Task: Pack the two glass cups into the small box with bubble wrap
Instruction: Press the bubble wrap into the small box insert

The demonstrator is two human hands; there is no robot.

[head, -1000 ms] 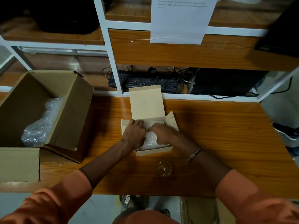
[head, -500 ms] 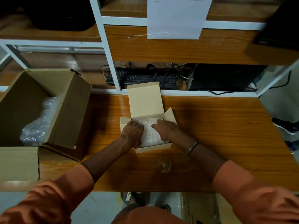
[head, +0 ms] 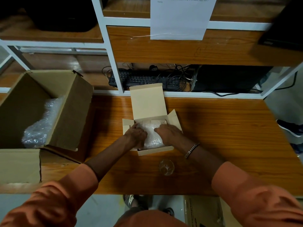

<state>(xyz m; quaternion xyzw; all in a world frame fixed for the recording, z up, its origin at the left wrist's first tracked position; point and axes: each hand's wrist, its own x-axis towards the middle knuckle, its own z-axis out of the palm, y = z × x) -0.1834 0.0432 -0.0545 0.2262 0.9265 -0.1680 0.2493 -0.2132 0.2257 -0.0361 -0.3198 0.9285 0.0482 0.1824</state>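
Observation:
The small tan box (head: pixel 155 150) sits open mid-table, its lid (head: pixel 148 102) standing up at the back. Bubble wrap (head: pixel 151 134) fills it. My left hand (head: pixel 136 136) presses down on the wrap's left side, fingers reaching toward the back left corner. My right hand (head: pixel 168 133) lies flat on the wrap's right side. One clear glass cup (head: pixel 166 167) stands on the table just in front of the box, apart from both hands. Whatever is under the wrap is hidden.
A large cardboard box (head: pixel 68 112) with more bubble wrap (head: pixel 39 126) inside stands at the left. Behind the wooden table (head: pixel 221 136) a white shelf frame (head: pixel 114 71) holds a keyboard (head: pixel 142 78) and cables. A paper sheet (head: pixel 180 18) hangs above.
Both hands have spread apart over the bubble wrap, from bunched together at the middle to flat on its left and right sides. The cup has stayed put.

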